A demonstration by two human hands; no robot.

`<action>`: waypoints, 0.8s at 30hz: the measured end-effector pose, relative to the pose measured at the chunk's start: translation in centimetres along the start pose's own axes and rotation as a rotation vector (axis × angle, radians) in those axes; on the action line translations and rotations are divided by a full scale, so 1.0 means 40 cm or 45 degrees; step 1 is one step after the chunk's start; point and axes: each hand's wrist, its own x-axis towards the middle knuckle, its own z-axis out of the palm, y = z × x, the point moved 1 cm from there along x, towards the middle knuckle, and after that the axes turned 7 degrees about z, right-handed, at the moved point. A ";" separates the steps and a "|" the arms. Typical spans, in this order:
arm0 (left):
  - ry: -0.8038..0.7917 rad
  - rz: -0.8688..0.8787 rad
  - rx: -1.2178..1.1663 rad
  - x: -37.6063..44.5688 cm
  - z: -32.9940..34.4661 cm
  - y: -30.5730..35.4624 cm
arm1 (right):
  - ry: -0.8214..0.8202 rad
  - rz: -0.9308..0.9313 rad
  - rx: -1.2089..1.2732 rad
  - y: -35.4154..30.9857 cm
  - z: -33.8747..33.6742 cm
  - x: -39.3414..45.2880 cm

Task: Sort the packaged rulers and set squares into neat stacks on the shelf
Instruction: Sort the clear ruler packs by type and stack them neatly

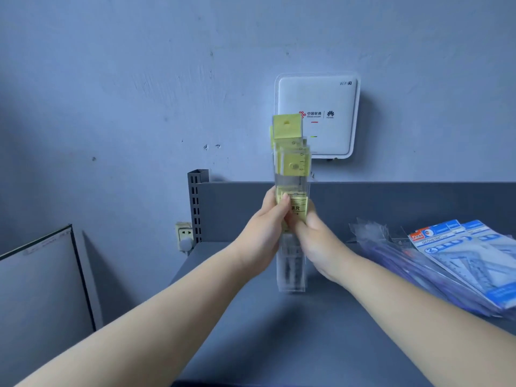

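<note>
- Where the view begins at the far left, a dark-framed panel [42, 280] leans against the blue-grey wall [139, 79], with a wall socket [184, 233] further right, a white plug in its lower part.
- Just beside the socket stands the slotted grey upright [196, 202] of the shelf [279, 331], whose dark flat surface and low back panel run off to the right.
- The left hand [265, 236] comes in from the lower left; its fingers are curled round the left edge of a bundle of packaged rulers [291, 174], with the thumb pressed on the front of the yellow label.
- The bundle stands upright above the middle of the shelf, its yellow header cards uppermost and slightly fanned, its clear lower end low near the shelf surface; whether it touches the surface cannot be told.
- The right hand [321, 244] clamps the same bundle from the right side, fingers wrapped round it just below the left hand.
- Behind the bundle's top, a white WiFi router [329, 101] is fixed to the wall.
- At the far right, the packaged set squares [458, 258] with blue-and-white cards lie overlapping in a loose slanted spread on the shelf, well apart from the hands.
</note>
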 end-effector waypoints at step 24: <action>0.004 -0.055 0.205 -0.041 0.030 0.001 | -0.119 0.105 -0.052 -0.010 -0.036 -0.020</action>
